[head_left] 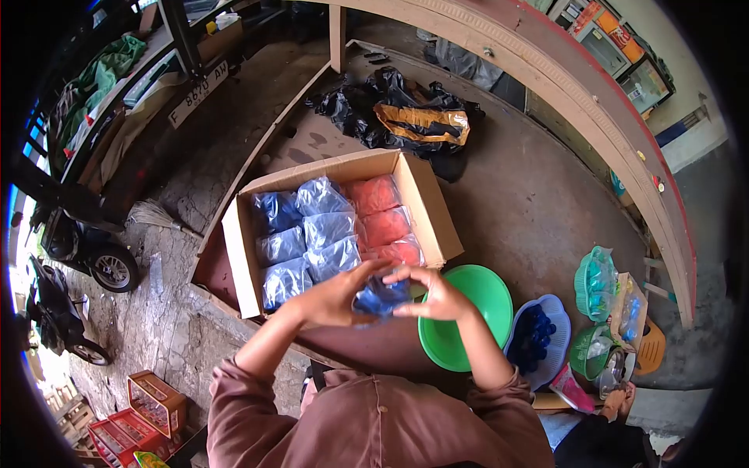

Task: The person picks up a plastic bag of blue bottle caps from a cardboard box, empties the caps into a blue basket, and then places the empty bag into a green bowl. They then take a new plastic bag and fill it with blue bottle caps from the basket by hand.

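Between my two hands is a small blue packet [381, 298] that looks wrapped in clear plastic, slightly blurred. My left hand [337, 299] curls round its left side and my right hand [438, 295] grips it from the right. Both hands hover over the near edge of a cardboard box [427, 207] with raised flaps. Inside the box, plastic-wrapped blue packets [328, 228] fill the left and middle, and red packets [385, 226] line the right side. The fingers partly hide the nearest red packet.
A green basin [468, 355] stands right of the box, beside a pale blue basket [555, 312] holding dark blue pieces. Black plastic bags [367, 105] lie at the table's back. At lower right another person's hands [619, 402] are near a green basket [587, 357]. Motorbikes stand left.
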Available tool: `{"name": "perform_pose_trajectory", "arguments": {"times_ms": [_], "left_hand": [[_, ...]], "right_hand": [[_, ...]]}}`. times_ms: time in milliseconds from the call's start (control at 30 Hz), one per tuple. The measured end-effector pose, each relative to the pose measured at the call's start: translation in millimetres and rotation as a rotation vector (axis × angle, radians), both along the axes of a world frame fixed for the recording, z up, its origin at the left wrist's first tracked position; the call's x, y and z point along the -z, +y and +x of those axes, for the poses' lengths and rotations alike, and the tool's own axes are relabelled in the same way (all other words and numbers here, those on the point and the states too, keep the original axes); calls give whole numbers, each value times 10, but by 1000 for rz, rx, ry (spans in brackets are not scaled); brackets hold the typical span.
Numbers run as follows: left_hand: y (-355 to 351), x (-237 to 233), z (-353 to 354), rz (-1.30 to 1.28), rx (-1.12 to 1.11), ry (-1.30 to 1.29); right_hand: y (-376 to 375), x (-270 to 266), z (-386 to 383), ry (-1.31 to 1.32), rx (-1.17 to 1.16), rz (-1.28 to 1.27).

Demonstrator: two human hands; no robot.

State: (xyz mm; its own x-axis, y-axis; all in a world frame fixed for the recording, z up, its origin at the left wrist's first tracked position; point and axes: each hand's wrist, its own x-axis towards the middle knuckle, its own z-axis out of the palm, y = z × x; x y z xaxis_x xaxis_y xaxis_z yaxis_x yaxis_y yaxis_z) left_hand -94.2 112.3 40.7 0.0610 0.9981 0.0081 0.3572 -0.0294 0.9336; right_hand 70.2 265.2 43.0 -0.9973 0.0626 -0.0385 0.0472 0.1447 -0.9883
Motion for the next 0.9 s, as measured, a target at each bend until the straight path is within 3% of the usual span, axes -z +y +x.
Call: {"name": "perform_pose_trajectory", "arguments": {"times_ms": [67, 167, 200, 333, 400, 467, 600, 700, 767, 900], "left_hand": [[303, -39, -192, -50, 39, 65], [828, 249, -509, 450, -283, 668], [965, 337, -579, 295, -338, 870], [1404, 935, -718, 452, -359, 1318], [1413, 1067, -660, 454, -330, 1328], [1400, 1000, -576, 179, -261, 1172], [1414, 985, -602, 51, -162, 945], [1371, 1001, -680, 255, -278, 1019], [1350, 1140, -771, 208, -281, 849], [1338, 1126, -786, 187, -282, 884]], "right_hand": [[148, -79, -92, -48, 195, 278], [275, -124, -92, 216, 625, 704], [245, -139, -32, 166, 762, 538], [103, 28, 350, 169, 794, 764], [-69, 99, 557, 90, 796, 675], [-202, 160, 790, -48, 739, 634], [-375, 291, 1113, -61, 821, 635], [-480, 277, 1220, -37, 870, 627], [-565, 233, 1303, -39, 905, 597], [-679, 197, 1572, -41, 942, 616]]}}
